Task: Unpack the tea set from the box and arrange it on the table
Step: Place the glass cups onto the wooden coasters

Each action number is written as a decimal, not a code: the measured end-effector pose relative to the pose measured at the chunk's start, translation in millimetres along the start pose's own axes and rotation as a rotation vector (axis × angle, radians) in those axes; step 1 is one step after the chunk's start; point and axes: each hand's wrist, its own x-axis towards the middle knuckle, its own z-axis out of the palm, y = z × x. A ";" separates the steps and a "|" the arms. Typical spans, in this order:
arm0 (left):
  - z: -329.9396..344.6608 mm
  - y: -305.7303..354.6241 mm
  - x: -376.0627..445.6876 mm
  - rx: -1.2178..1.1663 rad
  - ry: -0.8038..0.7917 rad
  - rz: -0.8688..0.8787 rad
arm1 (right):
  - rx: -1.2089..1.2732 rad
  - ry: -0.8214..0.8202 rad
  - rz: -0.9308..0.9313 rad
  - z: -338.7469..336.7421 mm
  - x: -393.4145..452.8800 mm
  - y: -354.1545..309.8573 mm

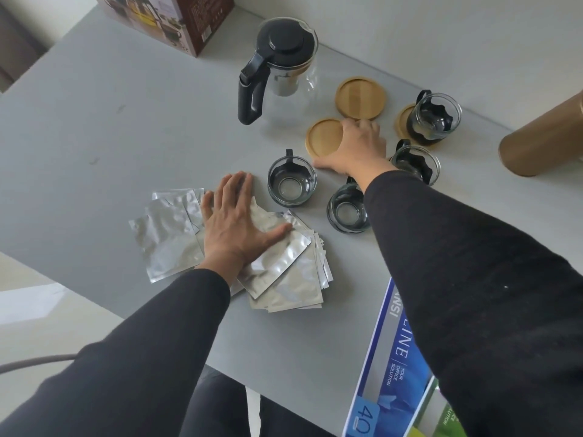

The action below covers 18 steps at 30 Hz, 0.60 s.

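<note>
A glass teapot (284, 64) with a black lid and handle stands at the back of the grey table (94, 121). Three round bamboo coasters lie to its right. My right hand (356, 146) lies over the near coaster (323, 135), thumb and fingers curled at its rim. A second coaster (359, 97) lies bare behind it. The third (401, 121) carries a glass cup (433, 121) in a black holder. Three more cups (291, 181), (345, 212), (416, 164) stand around my right wrist. My left hand (235, 222) presses flat on a pile of silver foil packets (284, 269).
The brown tea set box (170, 20) stands at the back left corner. A gold cylinder (542, 137) lies at the right edge. A blue and white office box (391, 357) sits at the near right, partly under my right sleeve. The table's near edge runs diagonally in front of me.
</note>
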 end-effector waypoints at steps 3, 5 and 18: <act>1.2 -0.2 0.1 -0.012 -0.002 -0.010 | 0.039 0.005 -0.003 -3.2 -7.4 2.7; 1.9 -0.9 0.7 -0.007 -0.004 -0.014 | 0.117 0.072 -0.017 -7.5 -15.6 5.0; 0.6 -6.0 0.3 -0.028 -0.019 0.031 | 0.590 0.772 0.191 48.6 -133.5 0.2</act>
